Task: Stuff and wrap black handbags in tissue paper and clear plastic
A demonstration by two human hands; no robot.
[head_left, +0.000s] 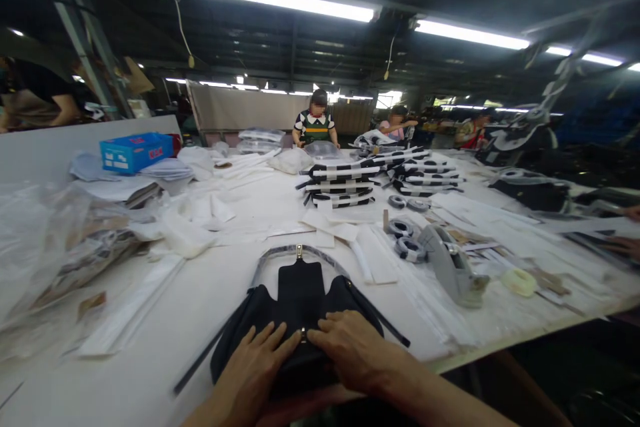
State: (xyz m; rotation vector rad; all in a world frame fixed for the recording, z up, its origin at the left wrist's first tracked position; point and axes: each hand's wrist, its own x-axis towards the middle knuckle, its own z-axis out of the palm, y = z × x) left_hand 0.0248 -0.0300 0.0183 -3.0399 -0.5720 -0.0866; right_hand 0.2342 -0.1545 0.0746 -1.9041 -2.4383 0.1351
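Observation:
A black handbag (300, 297) lies flat on the white table (165, 347) right in front of me, its flap and curved handle pointing away. My left hand (255, 363) rests on the bag's near left part, fingers stretched out flat. My right hand (350, 347) lies on the near right part, fingers also flat, tips close to a small metal clasp (303, 333) between both hands. A thin black strap (205, 357) trails from the bag toward the lower left.
A grey tape dispenser (453, 270) and tape rolls (407, 247) sit to the right. Stacks of black-and-white striped pieces (345, 187) lie farther back. Plastic bags (50, 240) pile at left, beside a blue box (133, 152). Other people work at the far side.

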